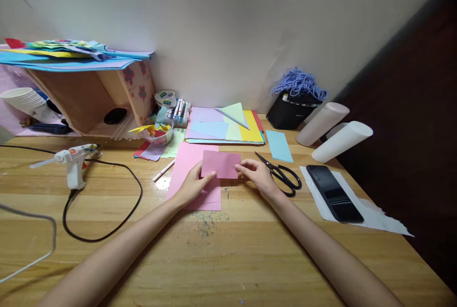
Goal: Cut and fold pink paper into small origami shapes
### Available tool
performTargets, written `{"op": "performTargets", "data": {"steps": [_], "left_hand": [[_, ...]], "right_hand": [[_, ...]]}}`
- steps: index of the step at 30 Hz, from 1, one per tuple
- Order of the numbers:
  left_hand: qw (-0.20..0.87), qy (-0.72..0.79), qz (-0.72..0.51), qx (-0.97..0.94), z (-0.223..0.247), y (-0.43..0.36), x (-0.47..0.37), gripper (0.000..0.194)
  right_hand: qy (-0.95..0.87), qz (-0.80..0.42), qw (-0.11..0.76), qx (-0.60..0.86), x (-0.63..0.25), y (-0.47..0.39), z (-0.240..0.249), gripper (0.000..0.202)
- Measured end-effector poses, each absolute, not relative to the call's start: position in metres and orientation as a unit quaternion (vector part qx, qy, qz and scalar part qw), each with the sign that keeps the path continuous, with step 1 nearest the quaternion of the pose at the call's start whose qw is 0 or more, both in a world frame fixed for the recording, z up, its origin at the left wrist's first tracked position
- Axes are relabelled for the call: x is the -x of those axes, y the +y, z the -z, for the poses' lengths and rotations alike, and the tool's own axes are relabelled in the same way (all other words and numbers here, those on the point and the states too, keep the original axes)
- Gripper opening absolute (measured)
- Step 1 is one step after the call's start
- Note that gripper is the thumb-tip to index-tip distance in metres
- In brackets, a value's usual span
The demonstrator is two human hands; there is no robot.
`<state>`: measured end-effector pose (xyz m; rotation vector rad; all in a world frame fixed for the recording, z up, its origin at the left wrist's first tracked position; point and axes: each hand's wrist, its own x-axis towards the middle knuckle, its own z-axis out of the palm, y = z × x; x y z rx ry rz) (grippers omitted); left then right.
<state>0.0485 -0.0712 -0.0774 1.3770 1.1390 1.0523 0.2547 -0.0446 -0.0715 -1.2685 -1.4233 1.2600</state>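
Note:
A small pink paper rectangle (221, 164) is held up between my two hands, a little above the table. My left hand (198, 181) pinches its lower left side, thumb in front. At its right edge, my right hand (257, 176) grips the paper between thumb and fingers. Below and behind it lie larger pink sheets (193, 154), partly covered by my left hand and the small piece. Black-handled scissors (282, 175) rest just right of my right hand, and a white marker (163, 171) lies left of the pink sheets.
A white glue gun (74, 164) with a looping black cord stands on the left. Coloured paper (235, 126) is stacked at the back, beside a bowl of scraps (159, 134). To the right are a light blue slip (279, 145), a phone (333, 193) and white rolls (342, 141).

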Motion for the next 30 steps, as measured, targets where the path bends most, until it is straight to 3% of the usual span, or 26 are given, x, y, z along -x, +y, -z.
{"op": "performTargets", "data": {"steps": [5,8,11,19,21,26,30], "left_hand": [[0.545,0.463,-0.464,-0.522,0.083,-0.070,-0.050,0.039],[0.581,0.431,-0.460,-0.516,0.084,-0.072,-0.049,0.051],[0.593,0.425,-0.439,-0.525,0.083,-0.072,-0.045,0.054],[0.473,0.477,-0.446,-0.591,0.080,-0.071,-0.041,0.050],[0.448,0.488,-0.426,-0.616,0.076,-0.072,-0.041,0.049],[0.399,0.502,-0.331,-0.692,0.069,-0.073,-0.037,0.052],[0.257,0.545,-0.295,-0.742,0.074,-0.071,-0.035,0.057]], "right_hand": [[-0.708,-0.185,0.498,0.466,-0.262,-0.074,0.066,0.008],[-0.753,-0.113,0.502,0.411,-0.257,-0.087,0.070,0.008],[-0.768,-0.154,0.480,0.395,-0.250,-0.093,0.076,0.011],[-0.738,-0.277,0.415,0.454,-0.243,-0.094,0.070,0.010],[-0.696,-0.306,0.410,0.505,-0.247,-0.087,0.072,0.015],[-0.541,-0.522,0.393,0.531,-0.264,-0.065,0.086,0.044],[-0.542,-0.551,0.348,0.531,-0.274,-0.059,0.085,0.051]]}}
